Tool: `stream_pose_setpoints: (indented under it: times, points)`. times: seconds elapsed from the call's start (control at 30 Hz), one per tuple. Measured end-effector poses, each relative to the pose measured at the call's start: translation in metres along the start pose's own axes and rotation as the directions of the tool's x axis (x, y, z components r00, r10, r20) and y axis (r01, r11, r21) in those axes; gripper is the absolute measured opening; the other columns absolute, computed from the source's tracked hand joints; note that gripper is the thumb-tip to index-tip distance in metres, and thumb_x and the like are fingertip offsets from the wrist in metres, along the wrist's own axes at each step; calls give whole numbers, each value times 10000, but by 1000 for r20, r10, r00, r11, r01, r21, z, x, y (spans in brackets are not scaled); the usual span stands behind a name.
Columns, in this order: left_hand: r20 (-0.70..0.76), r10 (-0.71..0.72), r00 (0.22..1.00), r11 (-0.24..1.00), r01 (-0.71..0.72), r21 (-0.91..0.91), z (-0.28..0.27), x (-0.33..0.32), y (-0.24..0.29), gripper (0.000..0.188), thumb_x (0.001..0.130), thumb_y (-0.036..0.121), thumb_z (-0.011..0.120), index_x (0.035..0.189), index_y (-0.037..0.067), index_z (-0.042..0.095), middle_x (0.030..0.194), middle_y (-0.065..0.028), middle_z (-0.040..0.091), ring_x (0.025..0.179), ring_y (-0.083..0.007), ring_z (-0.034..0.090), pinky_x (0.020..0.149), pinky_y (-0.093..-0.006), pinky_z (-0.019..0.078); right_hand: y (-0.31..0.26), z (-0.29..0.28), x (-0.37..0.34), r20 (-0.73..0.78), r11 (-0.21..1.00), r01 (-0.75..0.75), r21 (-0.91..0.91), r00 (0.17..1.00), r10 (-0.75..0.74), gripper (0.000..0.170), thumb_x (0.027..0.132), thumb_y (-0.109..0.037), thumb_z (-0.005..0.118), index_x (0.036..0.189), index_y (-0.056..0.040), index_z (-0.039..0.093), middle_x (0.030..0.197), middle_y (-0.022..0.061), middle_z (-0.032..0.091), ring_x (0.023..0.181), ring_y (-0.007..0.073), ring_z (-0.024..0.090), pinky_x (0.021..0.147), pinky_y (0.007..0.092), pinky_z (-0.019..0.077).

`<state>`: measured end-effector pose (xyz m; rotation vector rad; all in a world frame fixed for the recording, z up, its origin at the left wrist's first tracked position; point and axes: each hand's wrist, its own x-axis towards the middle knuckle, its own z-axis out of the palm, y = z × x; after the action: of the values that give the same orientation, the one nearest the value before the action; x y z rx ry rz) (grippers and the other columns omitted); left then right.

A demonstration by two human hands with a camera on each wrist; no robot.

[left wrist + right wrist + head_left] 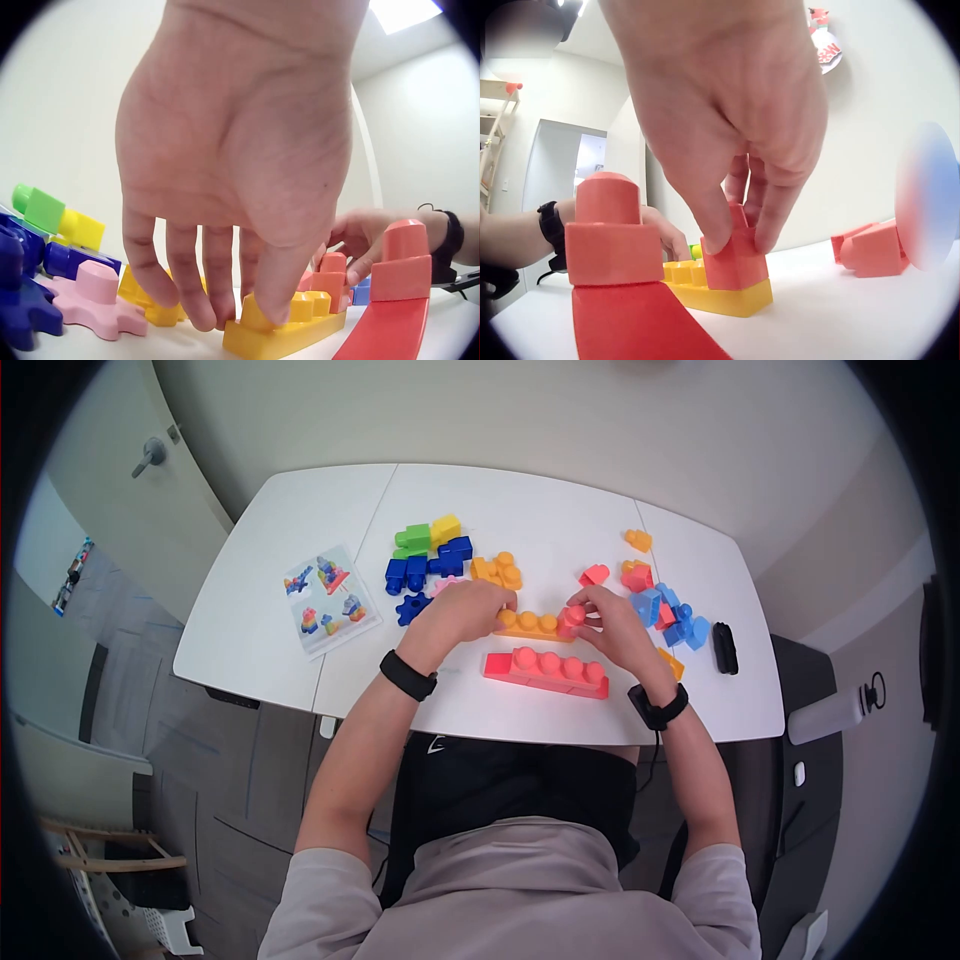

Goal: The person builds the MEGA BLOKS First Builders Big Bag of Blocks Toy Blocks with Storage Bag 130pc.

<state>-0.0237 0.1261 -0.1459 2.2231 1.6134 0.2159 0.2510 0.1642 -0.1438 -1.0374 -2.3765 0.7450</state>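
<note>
A long yellow building block (532, 631) with a row of studs lies across the table. At its left end my left hand (465, 612) holds it between thumb and fingers, the thumb against a stud in the left wrist view. A small red block (739, 259) sits over the yellow block's right end, and my right hand (617, 628) pinches it from both sides. Nearer my body lies a long red piece (520, 671) with lighter red one-stud blocks along its top. In the right wrist view this piece stands large in the foreground.
Blue, green, yellow and pink pieces, including a blue gear (412, 609), lie at the left. A picture sheet (330, 605) is beyond them. Red, light blue and yellow blocks (683, 628) cluster at the right, near a black case (725, 649). One yellow piece (497, 571) lies behind my left hand.
</note>
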Motion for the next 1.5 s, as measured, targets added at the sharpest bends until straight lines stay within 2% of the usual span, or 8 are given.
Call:
stream_pose_setpoints:
  times: [0.17, 0.23, 0.33, 0.47, 0.63, 1.03, 1.33, 1.5]
  points:
    - [-26, 21, 999, 1000, -20, 5, 0, -1, -2, 348, 889, 145, 761, 1223, 82, 686, 1110, -94, 744, 1078, -275, 701, 905, -395, 549, -3, -30, 0, 48, 986, 102, -135, 994, -96, 401, 858, -35, 785, 1227, -32, 627, 1170, 127, 713, 1052, 300, 709, 923, 395, 586]
    - [-22, 20, 1000, 1000, -21, -4, 0, -2, -3, 356, 895, 155, 756, 1234, 80, 678, 1126, -93, 741, 1083, -276, 699, 911, -397, 549, 7, -56, -1, -207, 981, -56, -188, 978, 16, 377, 888, -102, 790, 1230, -30, 650, 1169, 117, 728, 1068, 269, 714, 938, 395, 572]
    - [-25, 23, 999, 1000, -23, -4, -2, -4, -4, 362, 905, 170, 746, 1246, 76, 668, 1148, -97, 737, 1094, -277, 696, 919, -401, 549, 24, -86, -14, -387, 954, -167, -247, 920, 61, 313, 891, -85, 755, 1189, -31, 676, 1100, 139, 744, 1027, 318, 706, 902, 402, 560]
    - [-18, 14, 1000, 1000, -14, -12, -5, -4, -2, 355, 913, 182, 737, 1244, 75, 667, 1155, -108, 736, 1100, -282, 695, 926, -405, 546, 40, -98, -33, -412, 882, -307, -357, 899, 146, 255, 892, -79, 745, 1138, -20, 706, 1084, 149, 753, 1020, 321, 707, 894, 402, 563]
    - [-43, 23, 999, 1000, -23, -15, -4, -4, -4, 352, 911, 205, 724, 1241, 89, 678, 1134, -109, 751, 1084, -291, 708, 911, -421, 561, 60, -86, -42, -293, 816, -456, -356, 883, 366, 293, 871, -64, 751, 1160, -24, 720, 1095, 151, 759, 1039, 323, 693, 878, 413, 571]
    - [-41, 37, 998, 999, -38, -19, -5, -6, -4, 331, 921, 204, 727, 1219, 71, 675, 1116, -122, 741, 1061, -300, 707, 904, -413, 552, 79, -73, -41, -347, 628, -423, -653, 904, 249, 296, 787, -68, 795, 1075, -41, 731, 989, 118, 756, 1019, 357, 672, 862, 463, 589]
    - [-43, 49, 998, 998, -50, -25, -7, -6, 0, 345, 923, 207, 727, 1234, 70, 670, 1119, -125, 741, 1067, -307, 706, 911, -417, 549, 96, -67, -32, -342, 547, -395, -738, 918, 202, 253, 811, -66, 745, 1054, -64, 672, 955, 130, 727, 997, 340, 663, 823, 476, 562]
    - [-63, 68, 996, 997, -70, -30, -7, -8, -2, 337, 920, 190, 726, 1231, 74, 671, 1123, -124, 739, 1073, -303, 703, 912, -417, 548, 99, -74, -30, -378, 593, -388, -706, 914, 147, 290, 813, 1, 715, 1088, -52, 641, 1007, 160, 705, 986, 350, 666, 813, 450, 570]
